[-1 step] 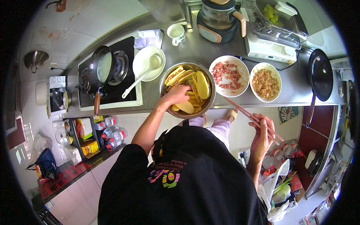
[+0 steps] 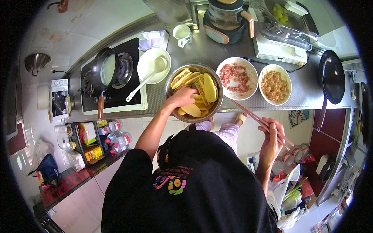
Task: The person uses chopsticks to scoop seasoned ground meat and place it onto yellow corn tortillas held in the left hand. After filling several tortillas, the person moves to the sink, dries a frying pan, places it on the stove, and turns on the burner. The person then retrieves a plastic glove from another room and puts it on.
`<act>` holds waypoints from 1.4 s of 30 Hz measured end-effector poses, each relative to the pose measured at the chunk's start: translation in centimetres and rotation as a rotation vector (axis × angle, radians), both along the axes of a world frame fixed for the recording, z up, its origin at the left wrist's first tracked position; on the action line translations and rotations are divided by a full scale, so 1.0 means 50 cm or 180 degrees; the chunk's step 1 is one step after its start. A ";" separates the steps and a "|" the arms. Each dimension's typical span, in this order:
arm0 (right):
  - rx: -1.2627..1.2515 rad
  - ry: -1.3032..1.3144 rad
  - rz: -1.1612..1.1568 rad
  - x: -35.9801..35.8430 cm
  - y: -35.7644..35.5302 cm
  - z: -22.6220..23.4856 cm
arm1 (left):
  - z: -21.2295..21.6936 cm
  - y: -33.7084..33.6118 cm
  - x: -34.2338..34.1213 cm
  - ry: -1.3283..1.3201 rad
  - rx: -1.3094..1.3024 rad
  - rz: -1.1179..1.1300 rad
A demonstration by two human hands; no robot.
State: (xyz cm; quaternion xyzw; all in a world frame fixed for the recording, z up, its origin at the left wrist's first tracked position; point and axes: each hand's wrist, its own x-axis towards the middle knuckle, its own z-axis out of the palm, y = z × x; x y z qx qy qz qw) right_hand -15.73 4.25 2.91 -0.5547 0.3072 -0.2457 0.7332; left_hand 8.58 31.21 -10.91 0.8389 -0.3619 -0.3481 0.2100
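The metal bowl (image 2: pixel 193 93) sits hemmed in: a white plate with ladle (image 2: pixel 152 70) close on its left, a bowl of minced meat (image 2: pixel 237 78) close on its right, a blender (image 2: pixel 227 19) beyond. Bare countertop (image 2: pixel 307 95) lies free at the right, before the black pan (image 2: pixel 332 75).

bright, even kitchen light; sharp centre, strong fisheye bending and dark rim.

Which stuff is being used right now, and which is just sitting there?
In use:
left hand in the metal bowl of yellow slices
right hand holding chopsticks

Just sitting:
bowl of pink mince
bowl of brown filling
pan on the stove
white mug
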 end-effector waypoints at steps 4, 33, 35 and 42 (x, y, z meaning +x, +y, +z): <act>0.0004 0.0021 -0.0088 -0.008 -0.001 -0.003 | 0.020 0.030 0.020 0.0212 -0.0241 -0.0329; 0.0000 -0.0018 -0.0110 -0.011 0.001 -0.002 | 0.033 0.018 -0.041 -0.0915 0.0452 -0.1181; -0.0027 -0.0024 -0.0093 -0.008 0.002 0.002 | 0.028 0.014 -0.020 -0.0811 0.0366 -0.1197; -0.0084 0.0103 -0.0144 -0.015 0.005 0.006 | 0.071 0.015 0.068 0.0980 0.0009 -0.0756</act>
